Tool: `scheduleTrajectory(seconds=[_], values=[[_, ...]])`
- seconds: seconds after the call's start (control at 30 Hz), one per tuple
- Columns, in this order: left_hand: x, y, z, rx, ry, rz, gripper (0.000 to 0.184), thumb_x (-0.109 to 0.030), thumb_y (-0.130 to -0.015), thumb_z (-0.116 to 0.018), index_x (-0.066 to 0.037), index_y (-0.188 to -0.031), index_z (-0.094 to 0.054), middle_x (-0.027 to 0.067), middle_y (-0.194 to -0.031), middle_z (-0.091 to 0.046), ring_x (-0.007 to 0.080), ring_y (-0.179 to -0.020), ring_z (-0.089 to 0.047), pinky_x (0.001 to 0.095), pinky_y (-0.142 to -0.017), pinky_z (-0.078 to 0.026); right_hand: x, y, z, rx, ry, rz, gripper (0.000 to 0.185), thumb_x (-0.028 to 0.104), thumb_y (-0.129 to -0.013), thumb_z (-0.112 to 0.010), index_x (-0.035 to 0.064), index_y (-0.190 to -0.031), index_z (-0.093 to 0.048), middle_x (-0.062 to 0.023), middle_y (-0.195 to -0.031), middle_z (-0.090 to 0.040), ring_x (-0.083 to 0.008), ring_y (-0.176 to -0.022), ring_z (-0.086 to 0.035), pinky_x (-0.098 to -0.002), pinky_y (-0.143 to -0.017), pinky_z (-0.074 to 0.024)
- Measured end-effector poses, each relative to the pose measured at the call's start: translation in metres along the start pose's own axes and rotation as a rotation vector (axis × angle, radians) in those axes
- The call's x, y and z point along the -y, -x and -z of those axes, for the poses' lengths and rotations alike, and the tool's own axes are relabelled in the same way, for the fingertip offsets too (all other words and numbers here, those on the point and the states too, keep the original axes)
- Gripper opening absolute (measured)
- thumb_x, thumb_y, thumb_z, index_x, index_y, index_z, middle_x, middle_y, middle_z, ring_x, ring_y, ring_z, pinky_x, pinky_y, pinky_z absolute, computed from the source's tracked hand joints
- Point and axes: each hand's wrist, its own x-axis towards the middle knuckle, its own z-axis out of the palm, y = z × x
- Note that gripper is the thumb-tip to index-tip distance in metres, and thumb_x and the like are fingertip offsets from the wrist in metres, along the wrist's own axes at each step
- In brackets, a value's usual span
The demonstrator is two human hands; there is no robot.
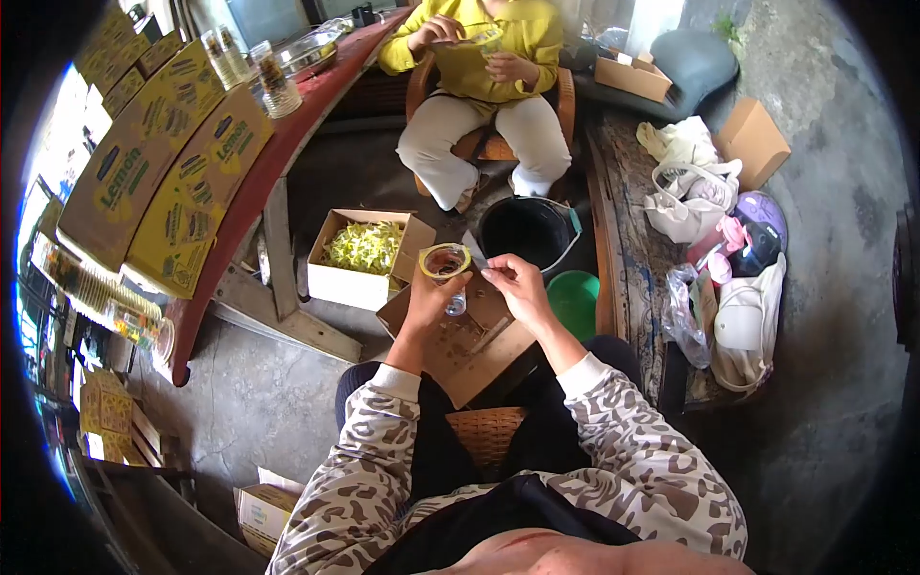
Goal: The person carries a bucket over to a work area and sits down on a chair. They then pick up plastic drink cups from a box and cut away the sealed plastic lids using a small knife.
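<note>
My left hand (433, 305) is wrapped round a clear plastic cup (456, 305) with a yellow rim (427, 272). Something dark shows through the cup's round top. Close to the right side of that rim, my right hand (518, 289) pinches a thin, flat, greyish blade-like piece (473, 246); its exact kind is unclear. Both hands are above an opened-out cardboard sheet (460, 369) with small brown bits on it. Left of them stands a carton (345, 286) filled with yellow-green strips (364, 247).
A black bucket (522, 230) and a green basin (573, 302) stand to the right. Across from me sits a person in yellow (479, 77), holding a cup. Lemon boxes (196, 192) and stacked cups (278, 91) line the red-edged table (287, 144). Bags (752, 326) lie on the wooden bench (628, 211).
</note>
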Motion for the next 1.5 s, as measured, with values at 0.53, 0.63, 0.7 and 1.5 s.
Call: scheduleTrajectory(seconds=[0.53,0.63,0.7,1.5], values=[[0.020,0.001,0.001,0.109,0.079,0.155,0.043,-0.003,-0.080,-0.074,-0.002,-0.119,-0.055,0.0063,-0.111,-0.060,0.0147,-0.102,-0.058,0.0291,-0.087,-0.048,0.007,0.000,0.006,0.077,-0.307,-0.256,0.017,0.007,-0.086,-0.076,0.0015,-0.096,-0.063,-0.0035,-0.086,-0.065,-0.0090,-0.078,-0.062,-0.0238,-0.068,-0.0517],[0.022,0.001,0.000,0.109,0.067,0.159,0.043,-0.003,-0.080,-0.074,-0.002,-0.119,-0.056,0.0068,-0.111,-0.060,0.0151,-0.103,-0.058,0.0296,-0.089,-0.047,-0.001,0.001,0.005,0.061,-0.049,-0.093,0.018,0.011,-0.087,-0.075,-0.0021,-0.098,-0.069,-0.0094,-0.093,-0.072,-0.0115,-0.080,-0.067,-0.0255,-0.070,-0.0537],[0.029,0.001,0.003,0.101,0.060,0.143,0.042,-0.003,-0.080,-0.074,-0.002,-0.119,-0.056,0.0069,-0.111,-0.061,0.0152,-0.102,-0.058,0.0298,-0.089,-0.047,0.007,0.003,0.005,0.066,0.038,-0.055,0.020,0.011,-0.086,-0.075,-0.0026,-0.098,-0.069,-0.0102,-0.093,-0.071,-0.0124,-0.080,-0.068,-0.0258,-0.071,-0.0542],[0.028,0.007,-0.007,-0.025,-0.040,0.000,0.038,-0.005,-0.083,-0.073,-0.002,-0.116,-0.055,0.0066,-0.111,-0.060,0.0147,-0.103,-0.058,0.0304,-0.088,-0.047,0.019,0.010,-0.004,-0.117,0.396,0.280,0.011,0.001,-0.081,-0.069,0.0057,-0.091,-0.066,-0.0095,-0.083,-0.060,-0.0266,-0.073,-0.063,-0.0362,-0.064,-0.0513]])
